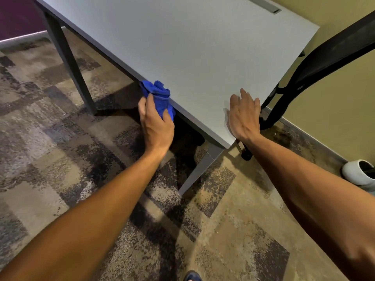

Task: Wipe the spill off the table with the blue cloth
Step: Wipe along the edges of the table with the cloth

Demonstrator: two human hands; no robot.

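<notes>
A bunched blue cloth [158,94] sits at the near left edge of the grey table [192,47], partly hanging over it. My left hand [156,122] grips the cloth from below the edge, fingers wrapped around it. On the tabletop near the front corner my right hand [244,114] lies flat, palm down, fingers apart, holding nothing. No spill shows on the table surface from here.
A black chair [316,63] stands against the table's right side by the yellow-green wall. A white pot [359,172] sits on the floor at the right. Patterned carpet [60,138] covers the floor; grey table legs [69,63] stand left and at the near corner.
</notes>
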